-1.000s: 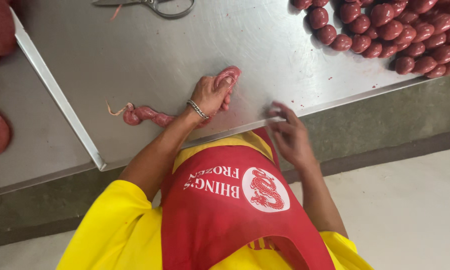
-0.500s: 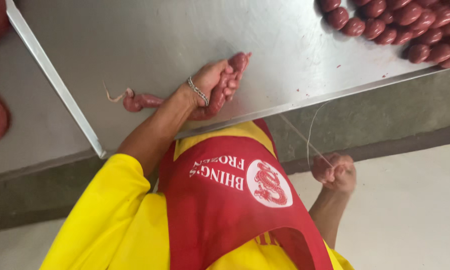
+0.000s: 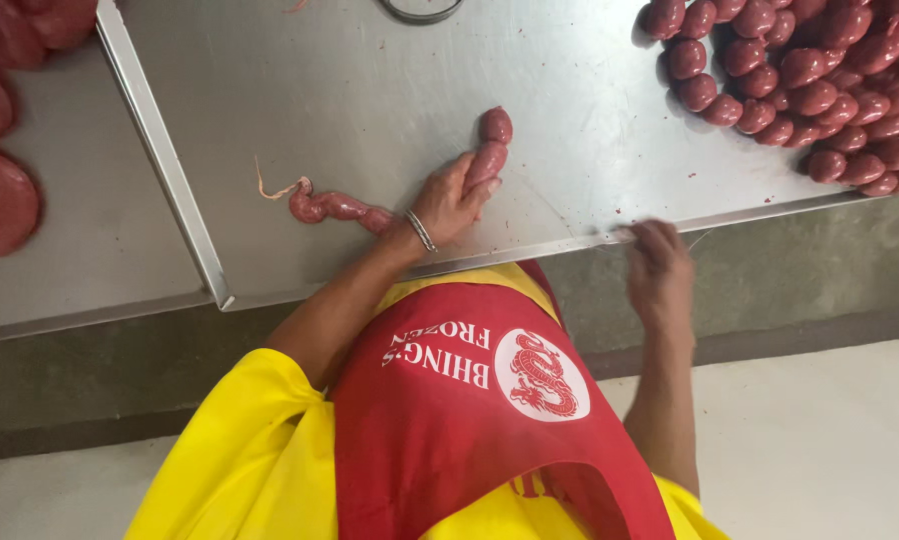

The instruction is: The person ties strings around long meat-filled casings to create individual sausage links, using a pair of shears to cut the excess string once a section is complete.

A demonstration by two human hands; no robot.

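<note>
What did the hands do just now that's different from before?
The right hand came back up from beside the apron to the table edge. The left hand stayed pressed on the sausage, and the sausage pile stayed put.

One printed label noted: a white round emblem with a red dragon figure, at six o'clock on the red apron. White lettering sits at its nine o'clock side
</note>
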